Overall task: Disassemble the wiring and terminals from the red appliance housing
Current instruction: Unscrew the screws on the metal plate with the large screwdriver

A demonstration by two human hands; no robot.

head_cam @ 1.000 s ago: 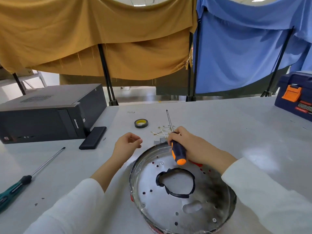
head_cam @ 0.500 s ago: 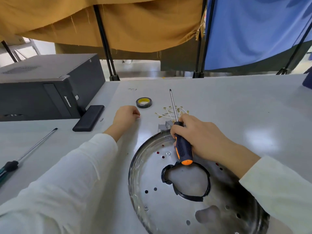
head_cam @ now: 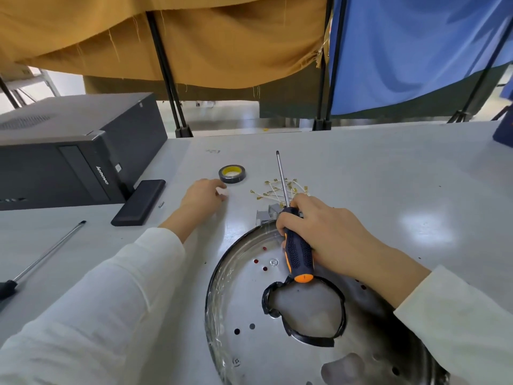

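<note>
The round metal appliance housing (head_cam: 238,298) lies on the table in front of me, with red showing through its small holes and black tape around its central opening. My right hand (head_cam: 330,240) grips the black-and-orange screwdriver (head_cam: 298,251) over the housing's far rim, shaft pointing away. A bundle of pale wires with brass terminals (head_cam: 277,188) lies loose on the table beyond it, next to small grey parts (head_cam: 265,215). My left hand (head_cam: 201,197) rests on the table left of the wires, fingers curled. Whether it pinches something small is unclear.
A black tape roll (head_cam: 232,174) sits just past my left hand. A black computer case (head_cam: 69,151) and a flat black box (head_cam: 138,202) stand at the left. A long screwdriver (head_cam: 47,252) lies near the left edge. A blue case (head_cam: 503,133) is at the far right.
My left hand has moved away from the housing towards the tape roll and settled on the table. The right hand still holds the screwdriver at the rim. My view has tilted down and closer.
</note>
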